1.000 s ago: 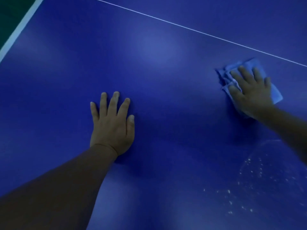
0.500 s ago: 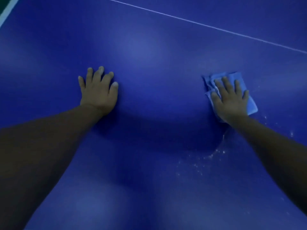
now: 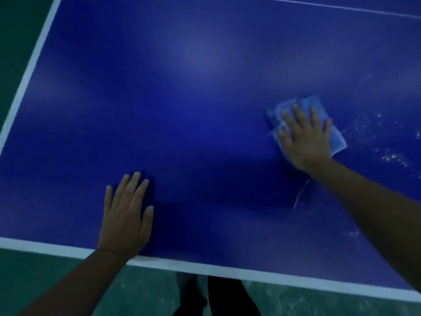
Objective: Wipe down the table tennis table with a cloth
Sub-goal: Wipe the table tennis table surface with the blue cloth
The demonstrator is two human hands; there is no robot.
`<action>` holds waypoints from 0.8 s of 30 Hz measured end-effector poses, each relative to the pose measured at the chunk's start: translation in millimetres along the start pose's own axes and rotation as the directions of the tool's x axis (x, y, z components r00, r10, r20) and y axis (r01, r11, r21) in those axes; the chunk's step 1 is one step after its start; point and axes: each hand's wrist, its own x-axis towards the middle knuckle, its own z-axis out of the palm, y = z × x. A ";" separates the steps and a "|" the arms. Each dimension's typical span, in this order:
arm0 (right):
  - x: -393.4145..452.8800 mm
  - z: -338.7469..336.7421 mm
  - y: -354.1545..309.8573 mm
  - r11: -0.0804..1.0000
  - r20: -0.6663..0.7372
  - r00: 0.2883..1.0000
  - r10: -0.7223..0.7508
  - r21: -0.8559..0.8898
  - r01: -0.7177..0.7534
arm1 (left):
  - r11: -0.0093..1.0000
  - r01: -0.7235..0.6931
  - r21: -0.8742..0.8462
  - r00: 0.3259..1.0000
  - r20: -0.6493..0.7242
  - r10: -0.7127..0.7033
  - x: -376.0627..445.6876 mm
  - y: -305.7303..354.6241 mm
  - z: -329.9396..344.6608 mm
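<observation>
Blue on blue here: a pale blue cloth [image 3: 328, 124] lies folded on the deep blue surface [image 3: 182, 99], out at about two o'clock from the person's near edge, and the right hand [image 3: 305, 142] lies flat on top of it, fingers spread wide and straight, pressing it down rather than clutching it. Over at eight o'clock the left hand [image 3: 126, 215] is planted palm-down just inside the white edge line [image 3: 205, 269], fingers straight, holding nothing, a brace for the reach. White specks [image 3: 391, 157] are scattered at three o'clock of the cloth, with a thin streak below the wrist. To do this stroke well, I'd say keep the palm weight even across the fold, sweep towards those specks in overlapping passes, and gather them rather than scatter them off the side.
</observation>
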 end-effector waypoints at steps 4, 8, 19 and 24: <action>-27.3 7.1 -38.4 0.978 -0.023 0.979 0.201 0.067 -0.199 | 0.998 -0.035 0.048 0.998 0.044 0.033 -26.2 -13.1 4.6; -154.0 34.1 -92.2 0.900 0.002 0.901 -0.434 -0.026 0.434 | 0.997 -0.067 0.024 0.997 0.028 0.066 -29.1 -19.9 7.3; -90.0 15.2 -40.0 0.934 -0.034 0.936 0.351 0.080 -0.348 | 0.997 -0.078 0.006 0.996 0.053 0.077 -28.1 -21.4 8.7; -177.7 39.6 -144.7 0.983 -0.024 0.983 0.180 0.033 -0.180 | 0.998 -0.061 0.002 0.996 0.065 0.061 -28.9 -25.5 8.2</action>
